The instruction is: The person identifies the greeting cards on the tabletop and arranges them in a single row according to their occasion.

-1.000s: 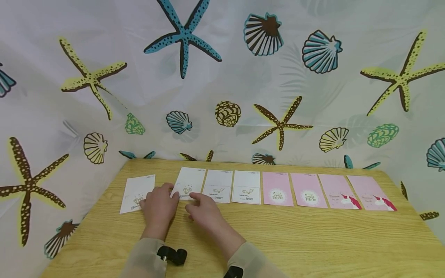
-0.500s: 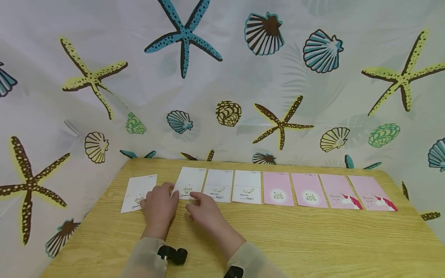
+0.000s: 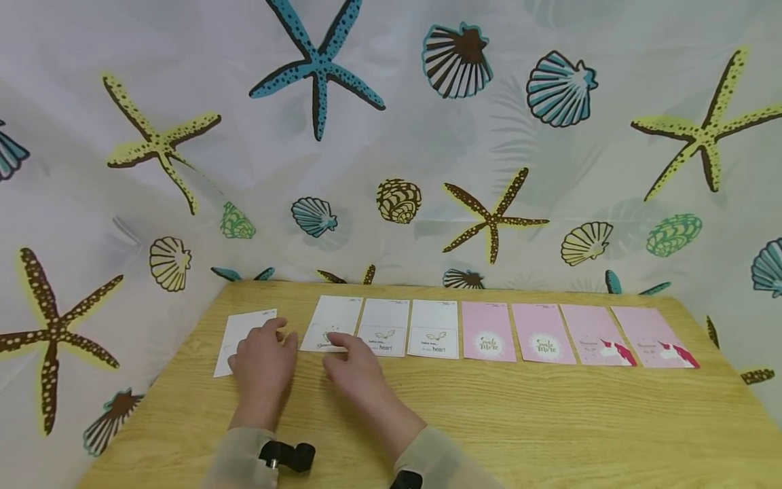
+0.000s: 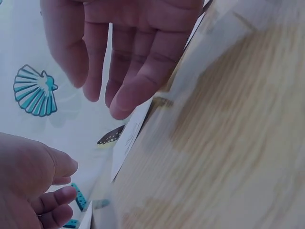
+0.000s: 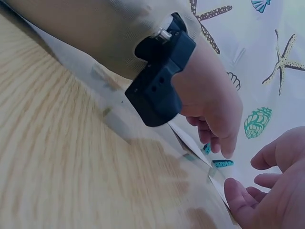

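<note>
A row of cards lies along the far side of the wooden table [image 3: 501, 421]. My left hand [image 3: 264, 354] rests with relaxed fingers over the lower part of the leftmost white card [image 3: 244, 326], which sits apart from the row. In the left wrist view the left hand's fingers [image 4: 136, 62] hang straight just above a card's edge [image 4: 128, 138]. My right hand [image 3: 351, 363] lies beside it, its index fingertip at the bottom edge of the white diamond card [image 3: 334, 318]. Seen from the right wrist, the right hand [image 5: 274, 191] has loosely curled fingers and holds nothing.
Right of the diamond card lie two white heart cards [image 3: 383, 327] [image 3: 434, 329], two pink smile cards [image 3: 487, 331] [image 3: 542, 333] and two pink unicorn cards [image 3: 595, 335] [image 3: 650, 337]. A seashell-print curtain [image 3: 391, 136] closes off the back and sides. The table's left edge [image 3: 165, 380] runs close to my left hand.
My left hand has moved left, off the gap beside the diamond card and onto the leftmost white card, covering its print. My right hand has hardly moved.
</note>
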A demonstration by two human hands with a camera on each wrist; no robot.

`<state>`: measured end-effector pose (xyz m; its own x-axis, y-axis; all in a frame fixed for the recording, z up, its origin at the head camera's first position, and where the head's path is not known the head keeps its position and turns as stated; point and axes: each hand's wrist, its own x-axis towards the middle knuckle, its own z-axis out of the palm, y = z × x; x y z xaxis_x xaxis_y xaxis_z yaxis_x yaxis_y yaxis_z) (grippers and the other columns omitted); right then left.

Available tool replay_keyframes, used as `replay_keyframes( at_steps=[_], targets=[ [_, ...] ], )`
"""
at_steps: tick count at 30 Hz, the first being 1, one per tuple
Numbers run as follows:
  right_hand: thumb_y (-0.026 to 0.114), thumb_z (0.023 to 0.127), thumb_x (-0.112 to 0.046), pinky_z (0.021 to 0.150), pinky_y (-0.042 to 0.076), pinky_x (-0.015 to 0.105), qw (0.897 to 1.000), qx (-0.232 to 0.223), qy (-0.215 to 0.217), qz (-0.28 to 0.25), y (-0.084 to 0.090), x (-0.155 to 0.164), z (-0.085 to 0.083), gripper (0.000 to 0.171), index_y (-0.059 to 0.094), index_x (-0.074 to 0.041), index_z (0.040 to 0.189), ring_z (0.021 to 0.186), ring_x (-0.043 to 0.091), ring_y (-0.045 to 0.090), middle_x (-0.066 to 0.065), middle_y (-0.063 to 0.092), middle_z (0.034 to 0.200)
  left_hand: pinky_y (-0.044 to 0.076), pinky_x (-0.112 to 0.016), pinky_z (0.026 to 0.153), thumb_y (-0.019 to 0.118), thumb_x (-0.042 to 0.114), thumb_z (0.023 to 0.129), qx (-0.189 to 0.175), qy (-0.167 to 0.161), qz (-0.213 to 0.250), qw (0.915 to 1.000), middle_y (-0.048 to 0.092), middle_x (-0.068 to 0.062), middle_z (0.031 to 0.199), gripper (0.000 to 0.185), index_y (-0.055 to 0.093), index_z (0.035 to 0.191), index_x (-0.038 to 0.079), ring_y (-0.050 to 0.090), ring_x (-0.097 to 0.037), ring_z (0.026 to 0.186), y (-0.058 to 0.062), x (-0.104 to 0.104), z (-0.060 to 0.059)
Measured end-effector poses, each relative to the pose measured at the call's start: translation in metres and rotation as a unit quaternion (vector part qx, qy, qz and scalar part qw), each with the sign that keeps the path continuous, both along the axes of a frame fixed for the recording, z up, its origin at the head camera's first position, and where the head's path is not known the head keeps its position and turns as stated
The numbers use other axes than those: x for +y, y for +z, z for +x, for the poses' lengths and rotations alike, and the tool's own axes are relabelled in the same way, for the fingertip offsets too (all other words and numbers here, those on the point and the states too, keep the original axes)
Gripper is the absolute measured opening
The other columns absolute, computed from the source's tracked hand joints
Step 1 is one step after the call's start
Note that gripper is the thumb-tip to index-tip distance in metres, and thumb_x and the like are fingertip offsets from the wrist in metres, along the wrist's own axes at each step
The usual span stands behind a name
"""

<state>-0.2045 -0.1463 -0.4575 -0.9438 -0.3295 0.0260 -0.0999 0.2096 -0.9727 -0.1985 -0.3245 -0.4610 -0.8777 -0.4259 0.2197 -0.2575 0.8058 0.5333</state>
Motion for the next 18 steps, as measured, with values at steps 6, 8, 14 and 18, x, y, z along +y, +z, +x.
replay_keyframes(
  at_steps=[6,8,14,18],
  targets=[
    [0.064,0.098,-0.005,0.088,0.057,0.032,0.998,-0.026,0.027,-0.04,0.005,-0.008,0.007,0.052,0.066,-0.004,0.15,0.103,0.012,0.072,0.012,0.067,0.148,0.044,-0.072,0.089,0.062,0.026,0.11,-0.002,0.015,-0.01,0.9998,0.071,-0.026,0.129,0.045,0.064,0.147,0.001,0.063,-0.057,0.111,0.003,-0.022,0.013],
    [0.065,0.098,-0.005,0.089,0.057,0.033,0.998,-0.034,0.03,-0.048,0.006,-0.012,0.01,0.051,0.067,-0.005,0.149,0.102,0.013,0.073,0.012,0.068,0.147,0.045,-0.072,0.088,0.062,0.026,0.11,-0.008,0.025,-0.01,0.9996,0.07,-0.027,0.13,0.045,0.063,0.147,0.0,0.062,-0.057,0.112,0.003,-0.03,0.016],
    [0.066,0.097,-0.004,0.09,0.059,0.034,0.996,-0.054,0.032,-0.068,0.007,-0.024,0.015,0.05,0.067,-0.001,0.148,0.1,0.018,0.077,0.014,0.069,0.143,0.048,-0.071,0.086,0.06,0.026,0.111,-0.036,0.044,-0.016,0.9982,0.065,-0.031,0.133,0.047,0.06,0.147,-0.005,0.062,-0.058,0.115,0.004,-0.052,0.025],
    [0.068,0.097,-0.004,0.089,0.06,0.033,0.994,-0.063,0.033,-0.079,0.003,-0.033,0.018,0.049,0.067,0.002,0.146,0.098,0.02,0.077,0.015,0.071,0.139,0.05,-0.069,0.088,0.06,0.024,0.11,-0.044,0.047,-0.007,0.9979,0.063,-0.034,0.133,0.05,0.056,0.147,-0.01,0.06,-0.058,0.118,0.002,-0.066,0.028]
  ],
)
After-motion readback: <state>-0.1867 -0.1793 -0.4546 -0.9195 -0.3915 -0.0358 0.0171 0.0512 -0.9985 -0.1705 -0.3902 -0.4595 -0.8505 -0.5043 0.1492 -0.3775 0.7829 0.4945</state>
